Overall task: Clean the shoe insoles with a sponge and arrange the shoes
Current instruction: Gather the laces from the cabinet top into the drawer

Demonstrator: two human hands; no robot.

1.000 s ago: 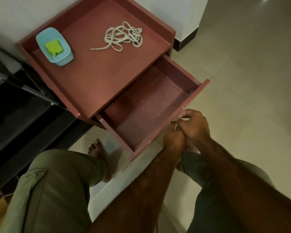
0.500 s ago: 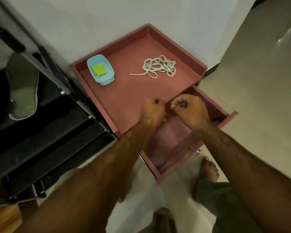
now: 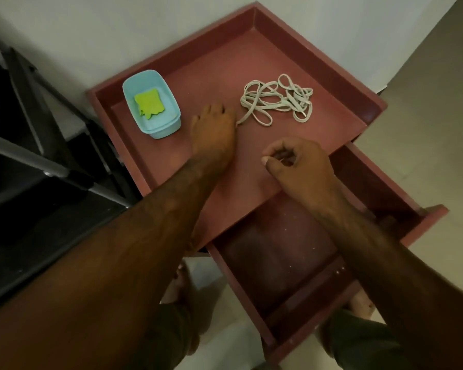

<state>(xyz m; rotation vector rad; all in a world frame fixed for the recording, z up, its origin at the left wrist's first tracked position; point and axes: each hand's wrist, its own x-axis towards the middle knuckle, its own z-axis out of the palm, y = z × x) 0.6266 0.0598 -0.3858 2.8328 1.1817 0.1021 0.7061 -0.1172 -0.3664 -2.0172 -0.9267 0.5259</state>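
Observation:
A yellow-green sponge [image 3: 149,106] lies in a light blue tub [image 3: 171,102] on the red cabinet top [image 3: 214,62]. A tangle of pale shoelaces [image 3: 275,100] lies to the right of the tub. My left hand [image 3: 213,129] is down on the cabinet top over the loose lace end. Its fingers are bent under, and the lace runs out from beside its index finger. My right hand [image 3: 297,161] hovers near the cabinet's front edge, its fingers curled with the thumb against them and nothing visible in them.
The cabinet's drawer [image 3: 278,263] is pulled out toward me and holds only specks of dust. A black shoe rack [image 3: 38,182] with a metal bar stands at the left. White wall behind, tiled floor at the right, my bare feet below.
Both hands moved from the drawer front up onto the cabinet top. The left hand separated from the right and came down on the lace end. The view moved closer to the cabinet.

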